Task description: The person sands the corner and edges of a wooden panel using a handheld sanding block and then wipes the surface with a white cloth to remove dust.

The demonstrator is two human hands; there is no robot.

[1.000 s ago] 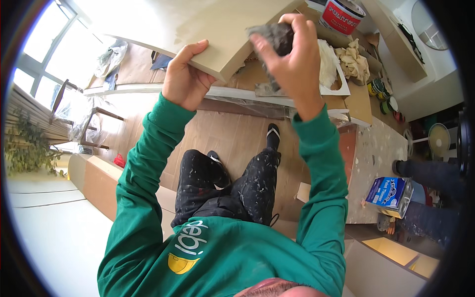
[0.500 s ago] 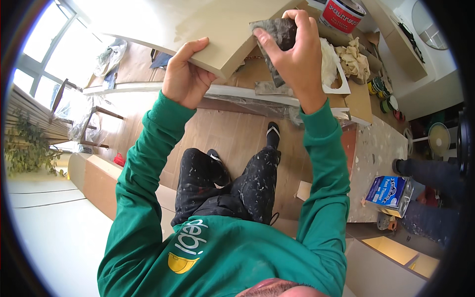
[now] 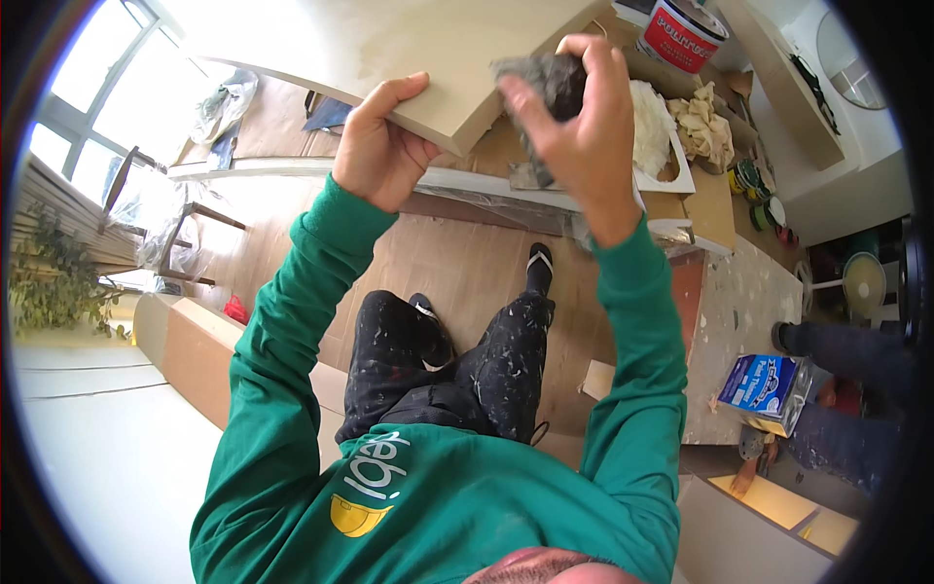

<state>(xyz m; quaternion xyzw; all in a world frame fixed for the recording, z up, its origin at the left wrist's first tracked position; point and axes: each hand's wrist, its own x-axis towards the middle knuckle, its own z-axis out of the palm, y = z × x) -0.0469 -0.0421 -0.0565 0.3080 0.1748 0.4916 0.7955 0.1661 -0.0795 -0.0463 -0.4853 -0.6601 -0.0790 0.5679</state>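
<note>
A smooth beige flat board with a thick edge [image 3: 438, 109] is held at its near corner by the left hand [image 3: 381, 156], with the thumb laid on the upper face and the other fingers curled beneath; these fingers are clamped on the board. By the right hand [image 3: 593, 141], which is slightly blurred, a dark grey, creased, bent sheet [image 3: 561, 86] is gripped, its fingers clamped on the sheet between thumb and fingertips. The sheet is held just beside the board's right edge; whether the two are touching cannot be told. Both are held above a cardboard-covered desk with a white front edge [image 3: 467, 182]. To the right of the right hand, a white fluffy bundle [image 3: 650, 127] and a crumpled tan paper [image 3: 705, 127] are seen side by side, and beyond them a red-and-white round tub [image 3: 681, 37] is placed. Farther down on the right, a blue-and-white rectangular can [image 3: 764, 384] is set near a paint-spattered grey surface [image 3: 735, 302], and another person's hand [image 3: 744, 479] is seen below the can.
</note>
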